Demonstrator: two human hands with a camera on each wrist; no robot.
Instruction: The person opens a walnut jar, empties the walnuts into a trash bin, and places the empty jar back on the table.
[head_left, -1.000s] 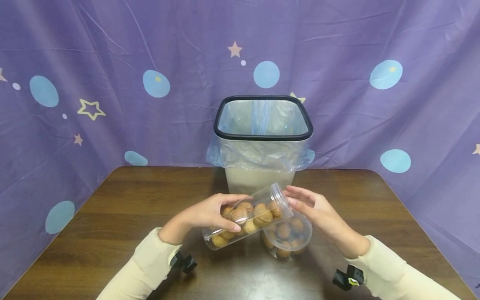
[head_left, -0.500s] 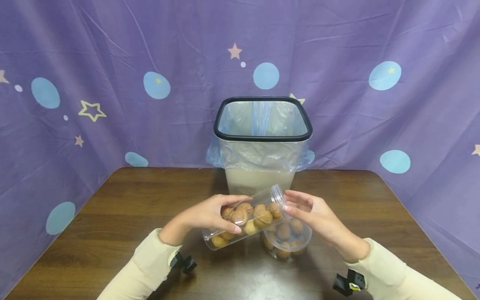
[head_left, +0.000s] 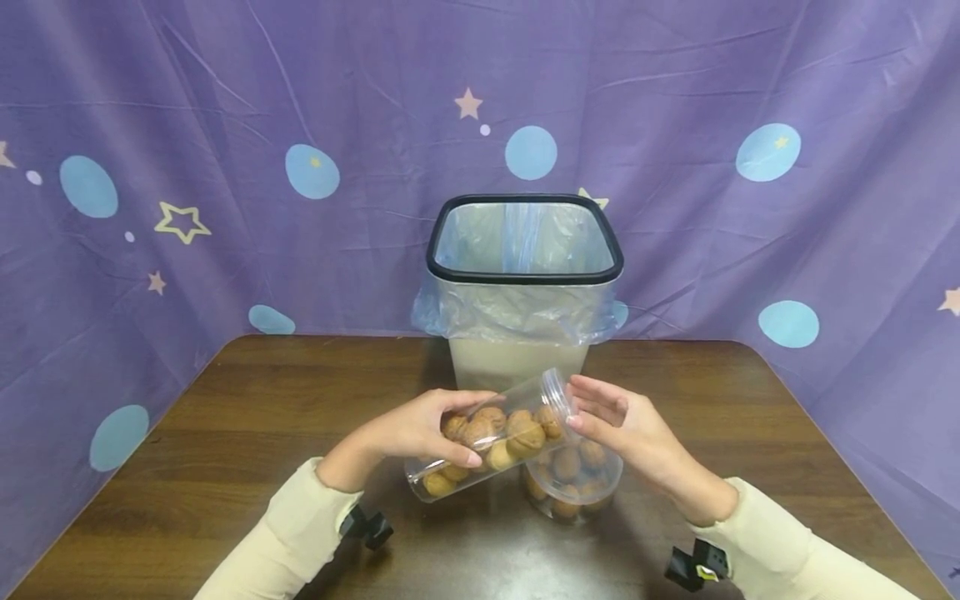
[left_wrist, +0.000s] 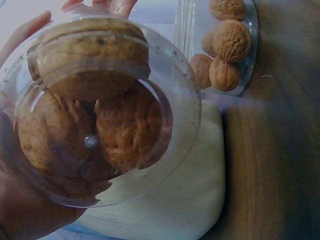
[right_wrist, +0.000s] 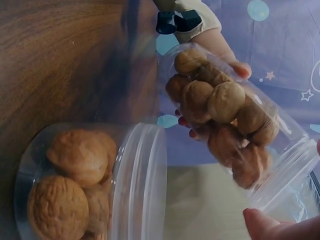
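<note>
A clear plastic jar (head_left: 517,417) of walnuts lies tilted in the air, its lidded end raised to the right. My left hand (head_left: 420,429) grips its body, thumb in front and the other fingers behind. At the raised end is the clear ridged lid (right_wrist: 287,172), with my right hand (head_left: 630,425) curved round its edge, thumb on the near side. The left wrist view looks at the jar's round base (left_wrist: 165,185), walnuts pressed behind it. Below the held jar, a second lidded jar (head_left: 573,492) of walnuts stands on the table, partly overlapped by it.
Behind the jars stands a pale bin (head_left: 517,358) with a black rim (head_left: 525,277) and a bluish plastic liner. The brown wooden table (head_left: 300,400) runs up to a purple patterned curtain (head_left: 375,108).
My right hand's thumb has moved slightly down and left on the lid, and its fingers have shifted a little. The left hand and the jar keep nearly the same place.
</note>
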